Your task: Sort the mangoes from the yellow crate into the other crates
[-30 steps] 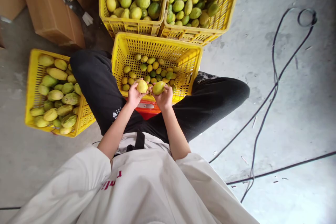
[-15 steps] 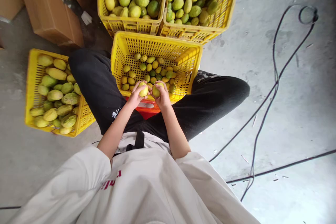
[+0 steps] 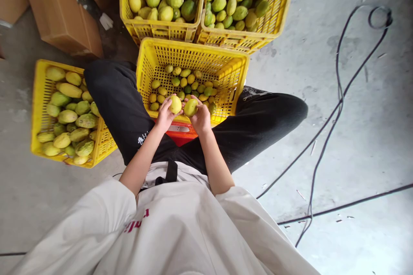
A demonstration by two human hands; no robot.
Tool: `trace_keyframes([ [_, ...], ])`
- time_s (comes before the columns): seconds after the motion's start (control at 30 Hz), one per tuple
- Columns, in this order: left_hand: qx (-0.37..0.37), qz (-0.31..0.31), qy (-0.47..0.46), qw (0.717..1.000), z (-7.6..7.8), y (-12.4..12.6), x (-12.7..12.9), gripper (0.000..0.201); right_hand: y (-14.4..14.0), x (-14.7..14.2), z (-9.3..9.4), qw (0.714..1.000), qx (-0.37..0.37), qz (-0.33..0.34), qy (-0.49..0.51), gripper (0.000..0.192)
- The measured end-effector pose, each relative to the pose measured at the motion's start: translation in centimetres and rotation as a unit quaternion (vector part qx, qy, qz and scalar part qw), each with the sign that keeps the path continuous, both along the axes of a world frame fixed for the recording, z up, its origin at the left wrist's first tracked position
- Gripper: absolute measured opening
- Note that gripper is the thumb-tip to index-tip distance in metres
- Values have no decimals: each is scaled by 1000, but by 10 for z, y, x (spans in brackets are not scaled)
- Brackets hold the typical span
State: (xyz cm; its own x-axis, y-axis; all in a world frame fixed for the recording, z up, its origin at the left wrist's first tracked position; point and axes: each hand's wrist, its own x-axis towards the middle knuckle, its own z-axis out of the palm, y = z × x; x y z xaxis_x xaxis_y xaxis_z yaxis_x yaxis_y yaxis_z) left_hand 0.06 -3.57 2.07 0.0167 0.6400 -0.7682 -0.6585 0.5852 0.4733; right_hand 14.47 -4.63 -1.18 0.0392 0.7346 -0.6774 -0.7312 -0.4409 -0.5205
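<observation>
My left hand [image 3: 164, 116] holds a round yellow lemon [image 3: 175, 104], thumb on its upper side and fingers around its far side. A second, yellow-green lemon [image 3: 191, 108] lies in my right hand [image 3: 202, 119], its upper face exposed and the fingers cupped around it. The two lemons are side by side, a small gap between them. Both hands hover over the near rim of a yellow slatted crate [image 3: 226, 77], where several smaller yellow and green lemons [image 3: 188, 89] lie on the bottom. My hands hide part of that near side.
Two fuller yellow crates [image 3: 158, 30] of fruit stand just beyond. Another fruit-filled crate [image 3: 36, 111] sits left of my knee. Red plastic [image 3: 180, 137] shows under the near crate rim. Cardboard boxes [image 3: 58, 13] lie at upper left; black cables [image 3: 325, 135] cross the floor at right.
My hands have turned and loosened around the two lemons, so more of each fruit shows. The right lemon has shifted slightly down and left. The crates have stayed put.
</observation>
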Motion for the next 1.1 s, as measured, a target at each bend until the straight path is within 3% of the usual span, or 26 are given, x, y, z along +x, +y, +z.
trace_keyframes([
  [0.17,36,-26,8,999,0,-3,0,15,-1,-3,4,999,-38,4,-28,18],
  [0.37,-1,-60,10,998,6,-2,4,26,-3,-1,6,996,-34,55,-54,21],
  [0.67,-6,-83,26,996,7,-1,5,27,-2,-4,7,995,-48,59,-71,23],
  [0.77,-33,-69,17,997,6,0,5,26,-1,-4,8,996,-62,38,-60,17],
  [0.9,-59,-5,-13,998,9,2,4,35,2,0,11,998,-58,-16,-13,19],
  [1.1,-13,23,-10,1000,9,1,4,24,3,1,9,999,-47,-15,9,16],
])
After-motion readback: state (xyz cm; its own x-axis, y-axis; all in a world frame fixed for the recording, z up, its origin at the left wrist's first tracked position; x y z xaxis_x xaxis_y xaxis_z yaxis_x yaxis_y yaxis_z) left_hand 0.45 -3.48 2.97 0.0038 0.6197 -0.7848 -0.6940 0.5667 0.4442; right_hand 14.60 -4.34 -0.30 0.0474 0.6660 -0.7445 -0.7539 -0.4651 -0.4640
